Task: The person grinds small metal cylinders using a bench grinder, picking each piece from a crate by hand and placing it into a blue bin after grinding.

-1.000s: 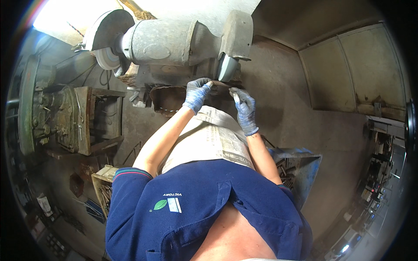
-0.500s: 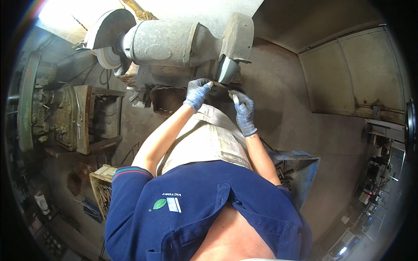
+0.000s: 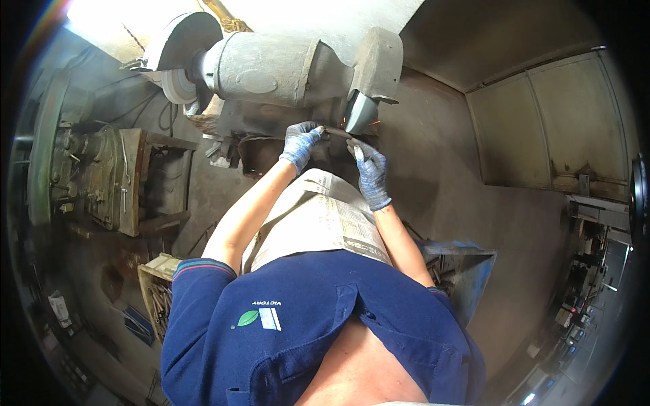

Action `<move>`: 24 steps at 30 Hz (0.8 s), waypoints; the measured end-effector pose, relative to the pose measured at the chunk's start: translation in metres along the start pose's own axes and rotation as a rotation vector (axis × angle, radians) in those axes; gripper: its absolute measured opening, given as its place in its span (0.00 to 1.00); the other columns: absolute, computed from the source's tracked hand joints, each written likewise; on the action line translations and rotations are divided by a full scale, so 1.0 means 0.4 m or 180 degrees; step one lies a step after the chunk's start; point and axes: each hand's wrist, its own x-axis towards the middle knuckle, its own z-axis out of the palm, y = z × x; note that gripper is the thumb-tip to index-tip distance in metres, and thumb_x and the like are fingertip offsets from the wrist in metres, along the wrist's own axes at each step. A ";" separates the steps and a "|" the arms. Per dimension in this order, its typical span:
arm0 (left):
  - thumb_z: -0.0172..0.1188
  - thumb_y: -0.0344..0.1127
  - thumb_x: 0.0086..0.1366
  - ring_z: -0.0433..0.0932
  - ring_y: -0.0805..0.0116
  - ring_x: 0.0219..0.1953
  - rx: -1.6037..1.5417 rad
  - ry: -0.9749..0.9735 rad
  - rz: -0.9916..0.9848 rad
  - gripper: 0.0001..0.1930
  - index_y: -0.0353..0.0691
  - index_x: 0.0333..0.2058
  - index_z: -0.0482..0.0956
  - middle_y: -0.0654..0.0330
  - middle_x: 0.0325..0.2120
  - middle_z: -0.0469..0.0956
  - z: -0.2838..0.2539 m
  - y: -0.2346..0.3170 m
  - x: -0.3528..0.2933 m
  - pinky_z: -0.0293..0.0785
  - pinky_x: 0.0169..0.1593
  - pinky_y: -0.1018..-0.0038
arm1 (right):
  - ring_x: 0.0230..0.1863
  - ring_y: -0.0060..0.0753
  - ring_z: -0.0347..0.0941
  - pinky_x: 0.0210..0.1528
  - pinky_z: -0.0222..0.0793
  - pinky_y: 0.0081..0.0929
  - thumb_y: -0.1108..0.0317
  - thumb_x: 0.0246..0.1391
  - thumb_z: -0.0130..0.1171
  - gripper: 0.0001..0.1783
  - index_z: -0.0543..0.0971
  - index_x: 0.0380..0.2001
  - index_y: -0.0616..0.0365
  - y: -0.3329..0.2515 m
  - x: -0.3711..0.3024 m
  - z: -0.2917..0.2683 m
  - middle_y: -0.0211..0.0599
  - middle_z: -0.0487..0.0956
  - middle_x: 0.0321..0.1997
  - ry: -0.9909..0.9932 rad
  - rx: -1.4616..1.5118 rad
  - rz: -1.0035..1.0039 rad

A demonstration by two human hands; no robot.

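A slim dark metal bar spans the gap between my hands, just below the right-hand wheel of a grey bench grinder. My left hand, in a blue-grey knit glove, is closed with thumb and fingers pinching the bar's left end. Wearing a matching glove, my right hand is closed at the other end, thumb up against it. Small orange sparks show beside the wheel, where the bar seems to touch it. The exact contact is too small to make out.
A second, pale wheel sits under a guard at the grinder's left. Green machinery stands at left. Boxes of metal parts flank me: a wooden box at left, a blue-edged bin at right. Newspaper covers my lap.
Sparks have appeared at the right-hand wheel. Both hands and the bar have shifted slightly left relative to the grinder, and the bar shows more plainly. The whole view has moved a little.
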 end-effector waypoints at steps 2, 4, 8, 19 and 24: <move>0.55 0.29 0.62 0.76 0.74 0.25 0.0070 0.0009 0.0089 0.05 0.33 0.32 0.78 0.60 0.24 0.78 -0.014 -0.003 0.004 0.75 0.30 0.77 | 0.44 0.30 0.75 0.51 0.69 0.27 0.73 0.56 0.54 0.12 0.77 0.42 0.66 0.009 0.001 0.004 0.42 0.79 0.41 -0.0176 0.0064 0.0088; 0.55 0.32 0.63 0.76 0.73 0.23 0.0257 0.0015 0.0140 0.06 0.37 0.31 0.77 0.61 0.23 0.78 -0.029 -0.015 0.016 0.75 0.24 0.76 | 0.47 0.33 0.74 0.55 0.68 0.30 0.73 0.58 0.52 0.13 0.75 0.44 0.68 0.018 0.001 0.003 0.45 0.77 0.45 -0.0294 0.0078 0.0097; 0.55 0.31 0.63 0.77 0.73 0.24 -0.0036 -0.0207 0.0296 0.05 0.36 0.33 0.77 0.60 0.25 0.78 -0.059 -0.047 0.025 0.76 0.27 0.76 | 0.50 0.37 0.72 0.56 0.67 0.32 0.72 0.57 0.52 0.13 0.75 0.45 0.66 -0.022 -0.009 0.008 0.44 0.75 0.49 -0.0474 -0.0444 -0.0264; 0.60 0.29 0.59 0.77 0.73 0.33 0.0237 -0.1003 0.0701 0.10 0.31 0.39 0.77 0.59 0.30 0.79 -0.077 0.062 -0.205 0.75 0.37 0.80 | 0.54 0.49 0.69 0.56 0.65 0.38 0.52 0.44 0.66 0.31 0.75 0.47 0.64 -0.276 -0.190 -0.006 0.51 0.73 0.51 -0.0404 -0.2012 -0.2040; 0.61 0.27 0.59 0.76 0.78 0.31 -0.0110 -0.1276 0.0682 0.09 0.32 0.38 0.79 0.62 0.29 0.79 -0.055 0.098 -0.246 0.74 0.37 0.80 | 0.57 0.46 0.65 0.59 0.60 0.37 0.50 0.45 0.64 0.31 0.76 0.47 0.62 -0.325 -0.249 0.008 0.46 0.69 0.56 -0.0298 -0.1752 -0.1931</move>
